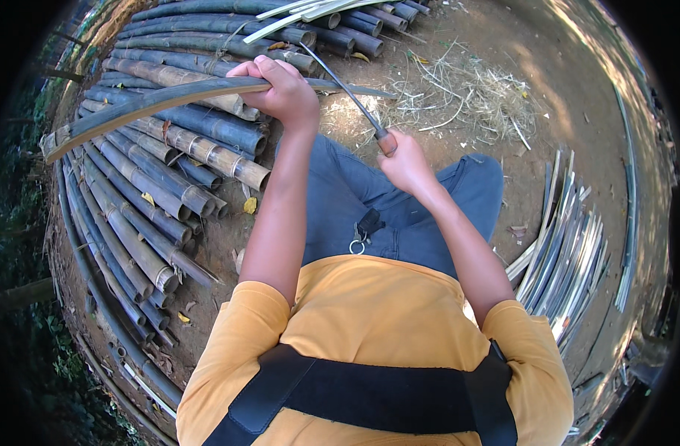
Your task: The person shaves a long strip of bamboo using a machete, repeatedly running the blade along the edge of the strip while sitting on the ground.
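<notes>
My left hand (pixel 286 91) is closed around a long split bamboo piece (pixel 154 98), dark on its outer side and pale along the cut edge. The piece reaches far out to the left, and its thinner end runs right, past the knife. In my right hand (pixel 408 165) is the wooden handle of a long, narrow knife (pixel 347 91), seen nearly edge-on. Its blade slants up and left, its tip just beyond my left hand. It crosses the bamboo's line in this view; I cannot tell whether they touch.
Many bamboo poles (pixel 143 175) lie stacked at the left and far left, with pale strips (pixel 303 15) on top. Thin shavings (pixel 481 100) litter the dirt ahead. A bundle of split strips (pixel 566 256) lies at my right. Keys (pixel 361 234) hang at my waist.
</notes>
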Tool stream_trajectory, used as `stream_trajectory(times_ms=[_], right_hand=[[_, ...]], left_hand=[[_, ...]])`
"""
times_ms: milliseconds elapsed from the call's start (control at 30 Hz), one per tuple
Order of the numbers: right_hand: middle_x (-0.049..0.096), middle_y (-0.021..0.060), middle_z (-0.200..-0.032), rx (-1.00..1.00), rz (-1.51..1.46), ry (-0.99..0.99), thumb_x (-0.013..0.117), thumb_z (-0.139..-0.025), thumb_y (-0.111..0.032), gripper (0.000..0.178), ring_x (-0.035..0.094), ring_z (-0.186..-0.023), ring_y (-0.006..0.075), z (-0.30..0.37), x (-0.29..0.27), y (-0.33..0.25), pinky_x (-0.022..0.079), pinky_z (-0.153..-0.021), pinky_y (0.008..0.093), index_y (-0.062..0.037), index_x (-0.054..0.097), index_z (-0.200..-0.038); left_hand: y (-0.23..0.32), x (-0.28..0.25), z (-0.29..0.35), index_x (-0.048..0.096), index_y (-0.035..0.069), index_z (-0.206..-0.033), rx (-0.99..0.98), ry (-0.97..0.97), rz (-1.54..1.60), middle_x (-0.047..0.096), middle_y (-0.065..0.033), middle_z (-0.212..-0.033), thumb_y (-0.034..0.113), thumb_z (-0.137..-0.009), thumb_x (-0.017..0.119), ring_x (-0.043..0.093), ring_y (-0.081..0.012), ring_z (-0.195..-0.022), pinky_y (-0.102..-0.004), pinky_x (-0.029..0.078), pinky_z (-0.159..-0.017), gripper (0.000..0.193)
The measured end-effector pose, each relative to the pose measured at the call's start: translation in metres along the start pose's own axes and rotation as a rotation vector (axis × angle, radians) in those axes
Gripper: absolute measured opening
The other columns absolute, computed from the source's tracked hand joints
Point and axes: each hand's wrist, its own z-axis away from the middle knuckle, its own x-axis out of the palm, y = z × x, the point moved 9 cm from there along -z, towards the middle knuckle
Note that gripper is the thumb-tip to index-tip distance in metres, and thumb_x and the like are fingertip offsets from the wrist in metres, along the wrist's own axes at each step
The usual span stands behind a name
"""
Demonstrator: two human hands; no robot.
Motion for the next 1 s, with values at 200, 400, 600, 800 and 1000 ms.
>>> stream_trajectory(times_ms=[200, 400, 600, 800, 1000], right_hand=[[0.064, 0.0247, -0.078, 0.119, -0.007, 0.042, 0.061, -0.077, -0.01, 0.013, 0.062, -0.078, 0.0459, -0.025, 0.009, 0.06, 0.047, -0.069, 0.0495, -0.0008, 0.055, -0.084], [0.064, 0.0253, -0.078, 0.044, -0.018, 0.064, 0.062, -0.079, -0.011, 0.015, 0.063, -0.079, 0.0454, -0.011, 0.023, 0.063, 0.048, -0.071, 0.0494, -0.0007, 0.057, -0.088], [0.067, 0.0246, -0.083, 0.244, 0.035, 0.067, 0.058, -0.084, -0.018, 0.016, 0.065, -0.085, 0.0452, -0.061, 0.033, 0.137, 0.05, -0.076, 0.0511, -0.0043, 0.06, -0.093], [0.068, 0.0236, -0.088, 0.059, 0.046, 0.052, 0.057, -0.088, -0.02, 0.015, 0.065, -0.088, 0.0449, -0.069, 0.055, 0.113, 0.051, -0.077, 0.0509, -0.008, 0.063, -0.096], [0.068, 0.0253, -0.108, 0.579, 0.065, 0.086, 0.058, -0.092, -0.027, 0.028, 0.066, -0.101, 0.0422, -0.107, 0.06, 0.247, 0.052, -0.084, 0.0485, -0.0049, 0.067, -0.107]], left_hand=[[0.005, 0.009, 0.0, 0.028, 0.014, -0.094, 0.003, -0.01, -0.046, 0.042, -0.005, -0.066, 0.009, -0.097, 0.044, 0.04, -0.0116, -0.043, -0.0272, 0.036, -0.036, 0.017], [0.004, 0.001, -0.004, 0.028, 0.014, -0.095, -0.01, -0.009, 0.017, 0.041, -0.0042, -0.062, 0.006, -0.096, 0.044, 0.039, -0.0112, -0.043, -0.0273, 0.036, -0.037, 0.018], [-0.008, -0.023, -0.021, 0.03, 0.013, -0.093, -0.054, 0.088, -0.002, 0.041, -0.0032, -0.063, 0.006, -0.093, 0.048, 0.036, -0.0099, -0.04, -0.025, 0.031, -0.034, 0.019], [-0.007, -0.041, -0.029, 0.029, 0.014, -0.093, -0.068, 0.163, -0.068, 0.037, -0.0019, -0.058, 0.008, -0.093, 0.045, 0.034, -0.0099, -0.038, -0.0259, 0.029, -0.034, 0.016], [-0.019, -0.052, -0.041, 0.029, 0.016, -0.097, -0.107, 0.212, -0.087, 0.036, -0.0016, -0.061, 0.009, -0.093, 0.043, 0.036, -0.01, -0.041, -0.0259, 0.03, -0.035, 0.017]])
